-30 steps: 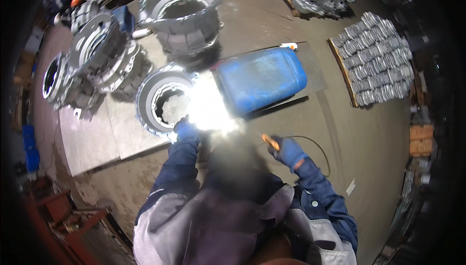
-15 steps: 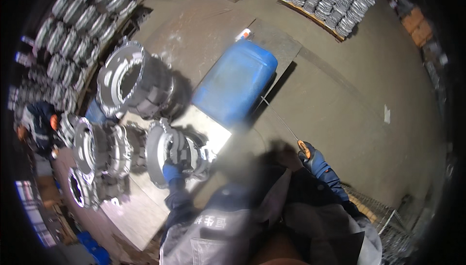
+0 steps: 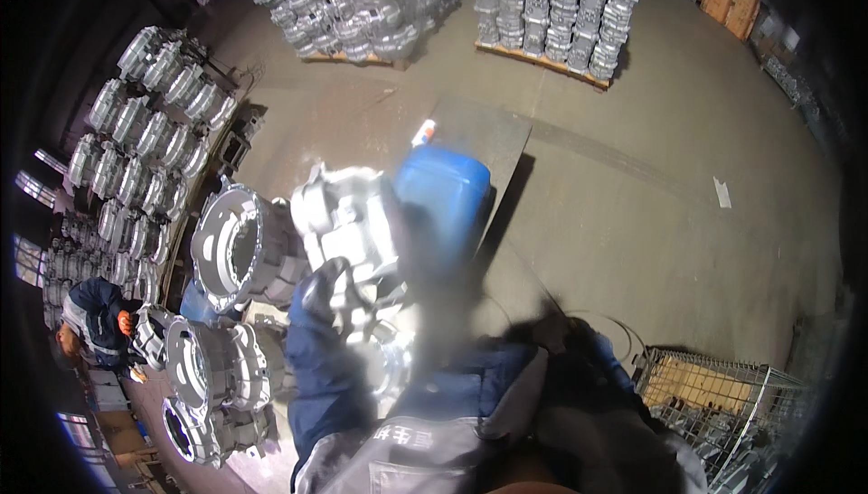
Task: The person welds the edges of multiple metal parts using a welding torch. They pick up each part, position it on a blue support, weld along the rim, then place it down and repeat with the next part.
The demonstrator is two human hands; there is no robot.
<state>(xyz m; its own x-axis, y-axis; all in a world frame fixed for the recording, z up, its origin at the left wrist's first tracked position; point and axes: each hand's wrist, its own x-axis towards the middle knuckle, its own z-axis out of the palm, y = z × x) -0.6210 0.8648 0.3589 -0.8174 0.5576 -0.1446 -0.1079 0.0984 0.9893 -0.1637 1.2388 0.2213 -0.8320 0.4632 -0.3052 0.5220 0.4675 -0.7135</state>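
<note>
My left hand, in a dark glove, grips the near side of a bright silver cast-metal housing, which stands tilted up in front of the blue jerrycan. More of the silver casting shows below it, beside my sleeve. My right sleeve is bent close to my body at the lower right. The right hand is lost in dark shadow, so its fingers do not show. A thin rod runs faintly from that shadow over the floor.
Several larger housings stand at left on the work surface. Behind the held part lies a blue jerrycan with a small white bottle. Pallets of stacked castings line the back. A wire cage stands lower right; a co-worker bends at far left.
My left hand has raised and tilted the housing away from me. My right hand, earlier visible on an orange-handled rod, has drawn into shadow. The view has shifted, showing more of the back.
</note>
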